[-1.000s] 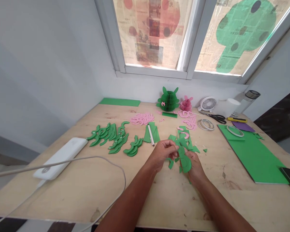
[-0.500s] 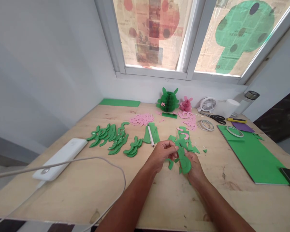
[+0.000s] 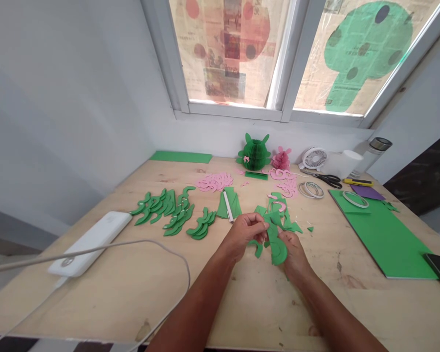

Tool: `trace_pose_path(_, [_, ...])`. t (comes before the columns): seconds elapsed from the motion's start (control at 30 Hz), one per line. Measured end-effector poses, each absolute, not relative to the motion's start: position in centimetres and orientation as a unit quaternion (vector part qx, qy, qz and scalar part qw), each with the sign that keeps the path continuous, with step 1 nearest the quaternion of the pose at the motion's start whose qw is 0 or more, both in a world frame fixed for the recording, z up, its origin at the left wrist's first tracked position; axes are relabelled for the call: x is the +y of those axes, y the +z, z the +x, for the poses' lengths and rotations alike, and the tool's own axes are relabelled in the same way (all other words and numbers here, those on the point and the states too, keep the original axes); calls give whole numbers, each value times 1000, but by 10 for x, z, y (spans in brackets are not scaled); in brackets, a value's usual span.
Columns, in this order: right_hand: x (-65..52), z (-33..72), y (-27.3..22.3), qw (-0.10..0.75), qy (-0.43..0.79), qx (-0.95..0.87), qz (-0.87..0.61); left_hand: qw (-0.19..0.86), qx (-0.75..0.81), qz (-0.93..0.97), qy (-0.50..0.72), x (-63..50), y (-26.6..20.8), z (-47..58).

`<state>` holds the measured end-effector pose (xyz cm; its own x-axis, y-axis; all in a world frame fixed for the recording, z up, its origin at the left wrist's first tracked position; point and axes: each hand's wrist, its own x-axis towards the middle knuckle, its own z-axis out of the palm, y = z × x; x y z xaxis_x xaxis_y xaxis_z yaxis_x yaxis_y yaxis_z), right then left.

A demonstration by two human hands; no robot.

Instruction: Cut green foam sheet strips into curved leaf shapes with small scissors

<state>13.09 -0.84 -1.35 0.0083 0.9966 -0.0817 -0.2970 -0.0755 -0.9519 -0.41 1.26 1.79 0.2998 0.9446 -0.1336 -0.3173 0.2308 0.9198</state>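
Between my two hands is a green paper cutout [image 3: 278, 252] with a rounded lower end. My left hand [image 3: 247, 232] pinches its upper left edge with thumb and fingertips. My right hand [image 3: 295, 252] grips its right side, fingers partly hidden behind the paper. Just below my left fingers a small curved green piece [image 3: 257, 248] shows. Green paper scraps [image 3: 284, 220] lie on the table behind my hands, with a curved pink strip [image 3: 279, 206] on top. To the left a white pen [image 3: 228, 206] rests on folded green paper [image 3: 235, 203].
Curved green pieces [image 3: 179, 217] lie in groups on the left, pink cutouts [image 3: 215, 182] behind them. A white power bank [image 3: 90, 244] trails a cable [image 3: 161, 243]. Right are scissors [image 3: 328, 180], tape rolls [image 3: 311, 189] and a green sheet [image 3: 392, 244]. Honeycomb paper figures [image 3: 255, 154] stand at the back.
The green cutout has turned slightly and shifted a little left and down in my hands. Both hands keep their hold, and the things on the table lie as before.
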Motion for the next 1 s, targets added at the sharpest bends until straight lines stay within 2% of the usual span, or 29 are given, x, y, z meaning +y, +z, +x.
trace_pose_path(0.73, [-8, 131, -14, 511, 603, -416, -449, 670, 390, 441, 451, 14, 21, -8])
trace_pose_path(1.0, [-10, 129, -10, 526, 611, -401, -434, 672, 392, 419, 468, 13, 21, -3])
